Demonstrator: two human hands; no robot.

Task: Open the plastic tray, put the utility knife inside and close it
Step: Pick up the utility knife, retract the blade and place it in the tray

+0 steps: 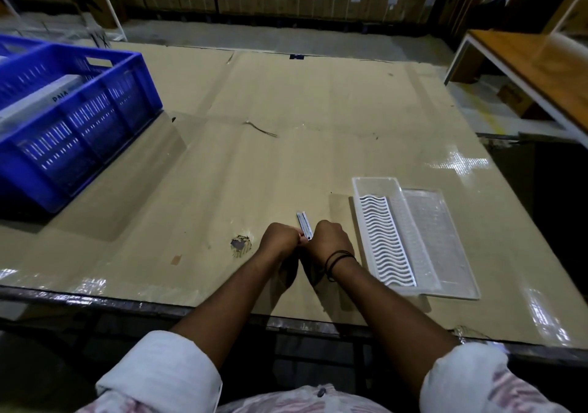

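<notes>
Both your hands are up over the table (318,110), close together near its front edge. Your left hand (280,240) is curled into a loose fist, fingertips pinching the near end of the knife (304,223). Your right hand (329,240) is closed around that same end from the other side, knuckles up, a dark band (337,261) wrapped at the wrist. So it's a two-handed hold on the knife, both grips narrow and tight on it. The far end of the knife pokes out beyond your fingers, pointing away from you and a little to the left, a pale strip with fine markings along it. Whether that strip is blade or casing, I can't tell from here.

Just to the right of your right hand sits the tray (375,186), already open. Its white base lies long-ways, with a wavy ribbed insert (386,244) filling most of the inside. The clear lid (442,244) is laid flat to the right of the base, touching it along the long side. The knife is outside the tray, held above the cardboard-covered tabletop, near the tray's left wall but apart from it.

Far left, a blue crate (82,126) stands on the table, well apart from your hands. A small torn hole (241,244) marks the cardboard just left of your left hand.
</notes>
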